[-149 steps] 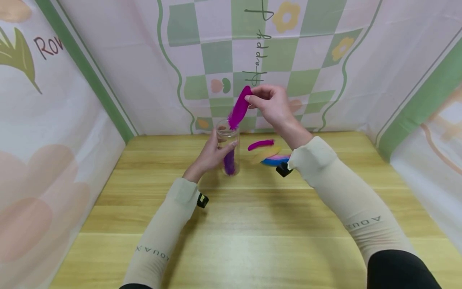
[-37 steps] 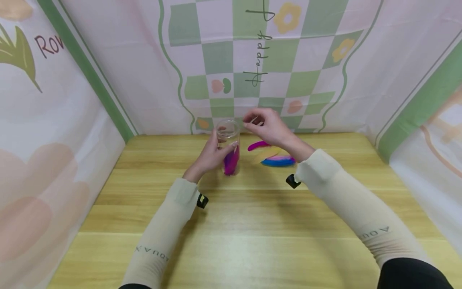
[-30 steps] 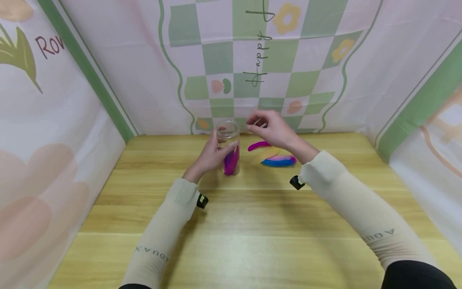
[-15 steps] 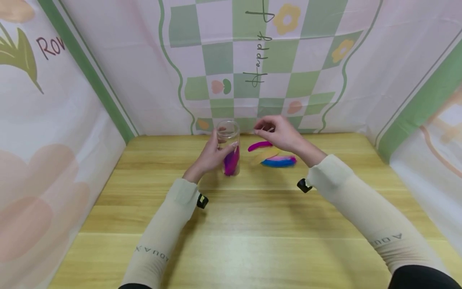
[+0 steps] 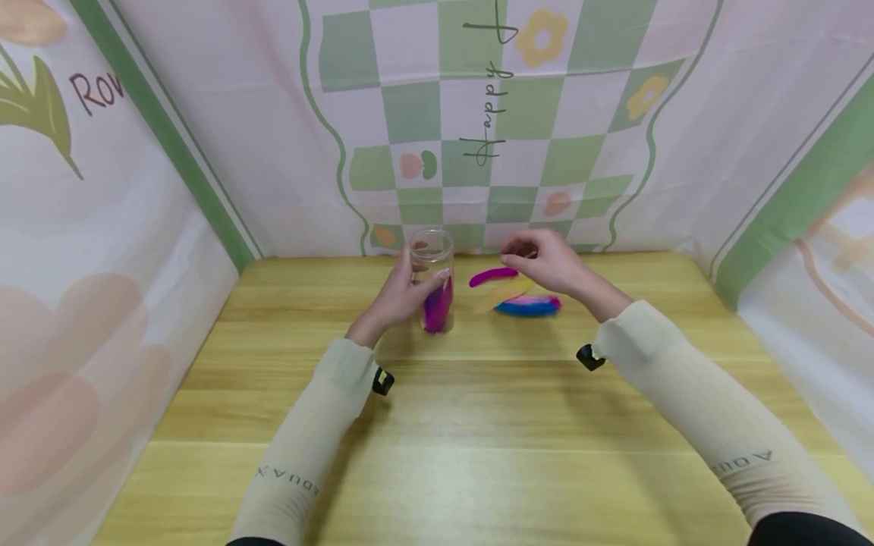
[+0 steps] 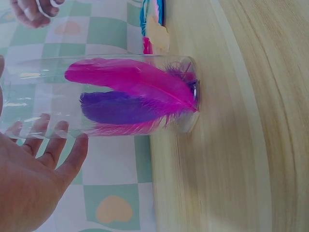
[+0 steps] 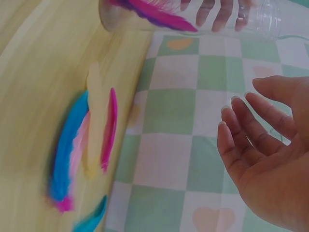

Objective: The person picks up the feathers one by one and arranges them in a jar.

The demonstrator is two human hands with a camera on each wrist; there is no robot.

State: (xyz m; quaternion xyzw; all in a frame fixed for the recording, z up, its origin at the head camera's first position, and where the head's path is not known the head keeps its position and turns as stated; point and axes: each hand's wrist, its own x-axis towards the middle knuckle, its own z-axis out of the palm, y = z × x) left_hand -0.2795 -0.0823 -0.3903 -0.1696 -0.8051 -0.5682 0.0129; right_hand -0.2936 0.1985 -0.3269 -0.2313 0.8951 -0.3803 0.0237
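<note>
My left hand [image 5: 396, 296] grips a clear glass jar [image 5: 432, 262] that stands upright on the table, fingers round its far side and thumb across the front. Inside the jar lean a magenta feather [image 6: 130, 79] and a purple feather [image 6: 118, 108], with more magenta fluff beneath. My right hand [image 5: 546, 262] hovers above the loose feathers, its fingers loosely bent and holding nothing. Under it lie a magenta feather [image 5: 493, 275], a yellow feather [image 5: 505, 292], a pink feather [image 7: 79, 140] and a blue feather [image 5: 527, 306].
A teal feather [image 7: 92, 217] lies apart from the group in the right wrist view. The wooden table [image 5: 437, 425] ends at a cloth backdrop [image 5: 464, 114] with green checks. Cloth walls also stand at the left and right.
The magenta feather that my right hand held over the jar mouth is now inside the jar. My right hand has since moved right and down, over the loose feathers. The left hand stays put.
</note>
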